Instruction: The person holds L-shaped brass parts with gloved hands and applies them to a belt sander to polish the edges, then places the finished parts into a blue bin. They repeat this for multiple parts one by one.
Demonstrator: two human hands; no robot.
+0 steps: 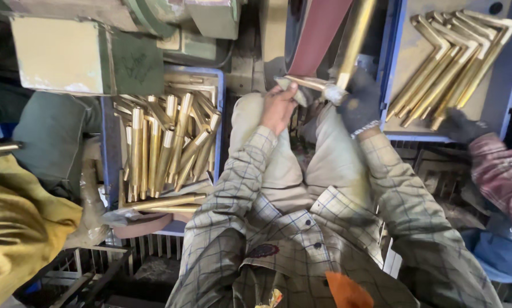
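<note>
At the sanding belt, above the person's lap, an L-shaped brass handle is held against the reddish abrasive face. The left hand, bare, is clenched around a rag-wrapped short leg of the handle near its bend. The right hand, in a dark glove, grips the corner where the long bar rises along the belt.

Handling judgement: the piece is solid metal, rigid and fairly heavy for its size. Its polished surface is likely slippery and may heat under abrasion, so cloth or glove contact at the bend and short leg suits it best.

Unfinished brass handles fill the blue tray at left. Finished ones lie in the blue tray at right, where another person's gloved hand reaches.
</note>
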